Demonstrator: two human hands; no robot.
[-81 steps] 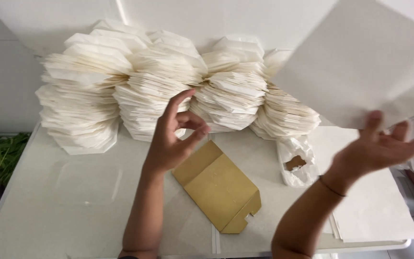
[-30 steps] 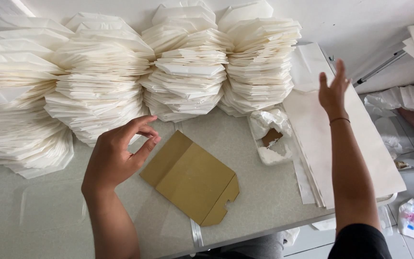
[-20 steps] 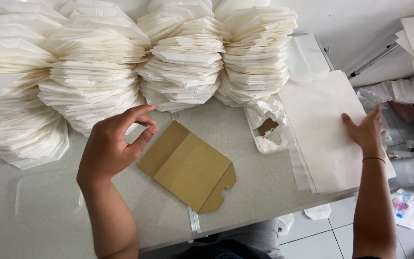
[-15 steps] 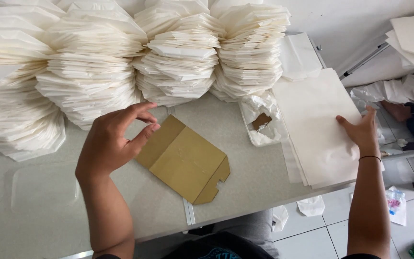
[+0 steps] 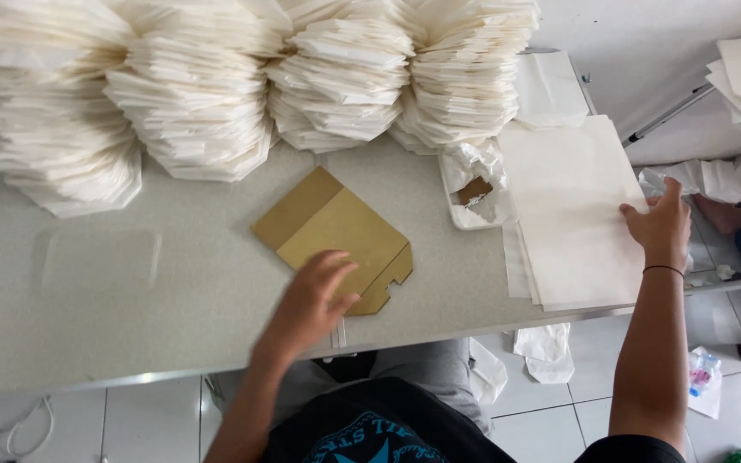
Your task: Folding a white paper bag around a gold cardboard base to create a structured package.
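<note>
- Nearest to the camera was a white tiled floor point(image 5: 143, 420), with crumpled white paper point(image 5: 546, 353) lying under the table edge.
- The left hand point(image 5: 312, 296), fingers loosely spread and holding nothing, hovered blurred over the near corner of the flat brown cardboard piece point(image 5: 336, 236).
- This cardboard lay flat in the middle of the pale grey speckled tabletop point(image 5: 130, 291).
- The right hand point(image 5: 664, 225), open, pressed on the right edge of a stack of large white paper sheets point(image 5: 572, 210).
- Between cardboard and sheets sat a small white tray with crumpled plastic point(image 5: 473, 184).
- Farthest, tall fanned piles of folded cream paper bags point(image 5: 216, 77) stood against the white wall point(image 5: 636, 43).
</note>
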